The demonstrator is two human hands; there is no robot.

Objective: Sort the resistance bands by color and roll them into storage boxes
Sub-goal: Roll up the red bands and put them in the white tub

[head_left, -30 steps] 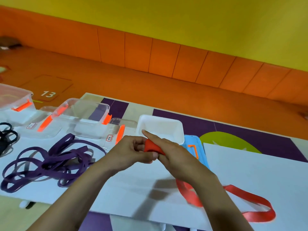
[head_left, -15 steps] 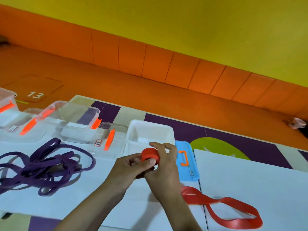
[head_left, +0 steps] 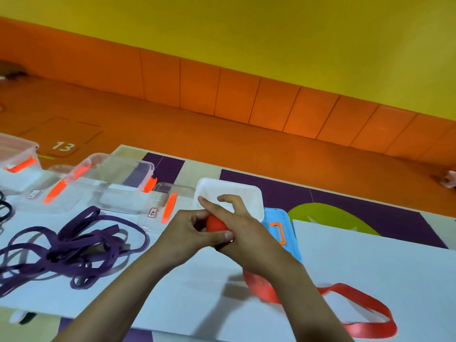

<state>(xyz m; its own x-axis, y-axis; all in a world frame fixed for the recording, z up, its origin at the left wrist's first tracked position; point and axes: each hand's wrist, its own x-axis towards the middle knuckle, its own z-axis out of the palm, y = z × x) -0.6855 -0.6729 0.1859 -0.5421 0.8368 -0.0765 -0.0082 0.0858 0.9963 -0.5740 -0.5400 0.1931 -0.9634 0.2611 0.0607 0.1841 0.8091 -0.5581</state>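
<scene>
From the head view we see the left hand [head_left: 187, 233] pinching the rolled end of the red band [head_left: 214, 224], thumb across it. The right hand [head_left: 249, 233] covers it with fingers nearly straight and thumb hidden, so we cannot tell its grip. The tail trails across the table [head_left: 370, 262], near the white box [head_left: 229, 190].

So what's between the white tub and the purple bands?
In the head view, a clear plastic lid with an orange handle lies between the white plastic tub and the tangled purple resistance bands.

Glossy red band [head_left: 365, 314], matt purple bands [head_left: 74, 250], clear plastic box [head_left: 116, 178], white plastic box [head_left: 246, 191]
</scene>
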